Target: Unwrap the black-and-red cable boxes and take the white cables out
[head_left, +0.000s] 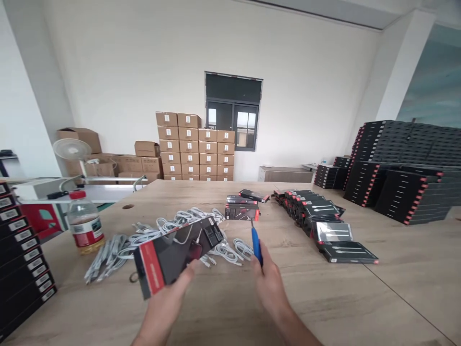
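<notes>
Head view: the left hand [169,302] grasps a black-and-red boxed cable package [173,254], fingers [189,269] closed on its lower edge, the package tilted above the wooden surface [324,298]. The right hand [270,283] clenches a blue-handled screwdriver [256,245], tip upward. Coiled white cables [230,250] lie on the surface beneath and beside the package. A row of black boxed packages [313,211] lies to the right; a bottle with a red cap [84,223] stands to the left.
</notes>
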A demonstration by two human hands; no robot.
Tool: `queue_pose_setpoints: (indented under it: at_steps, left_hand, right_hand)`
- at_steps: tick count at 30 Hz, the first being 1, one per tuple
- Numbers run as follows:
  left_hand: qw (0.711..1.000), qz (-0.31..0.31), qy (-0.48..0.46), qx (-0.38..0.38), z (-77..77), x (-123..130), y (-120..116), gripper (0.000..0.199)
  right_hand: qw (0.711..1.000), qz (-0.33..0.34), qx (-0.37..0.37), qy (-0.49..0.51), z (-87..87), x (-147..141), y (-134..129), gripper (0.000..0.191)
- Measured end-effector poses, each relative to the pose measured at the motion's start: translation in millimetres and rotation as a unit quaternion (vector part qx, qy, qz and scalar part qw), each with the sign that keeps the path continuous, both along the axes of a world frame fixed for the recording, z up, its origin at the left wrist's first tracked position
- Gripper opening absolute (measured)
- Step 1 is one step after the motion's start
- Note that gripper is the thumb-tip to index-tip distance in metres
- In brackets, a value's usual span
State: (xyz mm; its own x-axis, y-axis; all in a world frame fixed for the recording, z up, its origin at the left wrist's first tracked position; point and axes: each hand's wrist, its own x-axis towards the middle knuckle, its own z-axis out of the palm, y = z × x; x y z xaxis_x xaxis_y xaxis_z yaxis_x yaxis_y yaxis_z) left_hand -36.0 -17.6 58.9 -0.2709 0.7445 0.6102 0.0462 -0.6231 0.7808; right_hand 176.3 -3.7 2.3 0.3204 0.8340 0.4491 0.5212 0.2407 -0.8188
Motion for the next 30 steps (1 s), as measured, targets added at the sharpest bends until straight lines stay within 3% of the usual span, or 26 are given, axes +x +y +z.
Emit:
queue_pose_setpoints:
  at_steps: [2, 5, 10, 13, 15, 16, 18, 20, 22, 25, 27, 30]
  left_hand:
    - [0.995, -0.036, -0.088, -0.018, 4.9, -8, 2, 0.056]
    - [0.966, -0.128, -0.22, -0.054, 10.8, -12, 2, 0.06]
    - [0.934, -0.194, -0.282, -0.1, 12.6, -11, 1, 0.046]
    - [0.922, -0.22, -0.293, -0.126, 14.6, -8, -2, 0.047]
    - [0.907, -0.237, -0.308, -0.16, 16.9, -5, -5, 0.053]
    - [0.899, -0.244, -0.318, -0.177, 18.1, -3, -7, 0.055]
    - [0.88, -0.265, -0.334, -0.21, 19.9, 2, -11, 0.057]
    - [0.86, -0.295, -0.341, -0.24, 20.2, 8, -13, 0.056]
    - [0.846, -0.317, -0.34, -0.261, 18.9, 12, -14, 0.057]
    - [0.837, -0.337, -0.325, -0.284, 14.8, 17, -14, 0.06]
    - [0.833, -0.344, -0.309, -0.305, 11.5, 19, -13, 0.061]
    - [0.826, -0.342, -0.281, -0.348, 6.0, 22, -12, 0.062]
  right_hand:
    - [0.998, -0.025, -0.018, -0.06, 0.3, 16, 1, 0.055]
    - [0.977, -0.056, -0.107, -0.175, 6.9, 42, 2, 0.053]
    - [0.899, -0.142, -0.247, -0.333, 9.4, 89, 3, 0.044]
    - [0.883, -0.184, -0.255, -0.348, 10.1, 99, 2, 0.04]
    - [0.901, -0.19, -0.212, -0.328, 14.7, 90, 1, 0.041]
    - [0.924, -0.167, -0.178, -0.295, 17.8, 82, -1, 0.042]
    - [0.976, -0.052, -0.11, -0.182, 24.1, 59, -7, 0.043]
    - [0.99, 0.109, -0.074, -0.055, 28.9, 33, -18, 0.05]
    - [0.965, 0.248, -0.076, 0.036, 32.0, 9, -32, 0.057]
    - [0.91, 0.385, -0.096, 0.121, 33.3, -16, -51, 0.053]
    - [0.885, 0.419, -0.117, 0.165, 31.9, -25, -56, 0.048]
    - [0.885, 0.391, -0.144, 0.207, 28.6, -28, -55, 0.05]
